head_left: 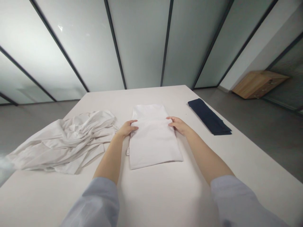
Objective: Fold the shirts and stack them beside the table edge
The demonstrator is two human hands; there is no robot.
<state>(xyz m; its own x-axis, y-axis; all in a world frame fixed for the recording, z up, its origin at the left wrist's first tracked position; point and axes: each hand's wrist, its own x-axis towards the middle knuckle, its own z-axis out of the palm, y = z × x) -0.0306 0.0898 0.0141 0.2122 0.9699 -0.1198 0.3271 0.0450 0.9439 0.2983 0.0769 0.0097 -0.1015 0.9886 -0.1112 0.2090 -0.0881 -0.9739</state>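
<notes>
A white garment [153, 138], folded into a long rectangle, lies flat on the white table [165, 189] straight in front of me. My left hand [127, 127] pinches its left edge about halfway up, thumb on top of the cloth. On the opposite edge, my right hand [178, 125] grips at the same height with curled fingers. Both hands are closed on the fabric.
A crumpled heap of white cloth [68, 142] lies on the table's left side. A folded dark blue garment [209, 116] rests near the right edge. Frosted glass panels stand behind the table, and a wooden cabinet [258, 83] sits on the floor at far right.
</notes>
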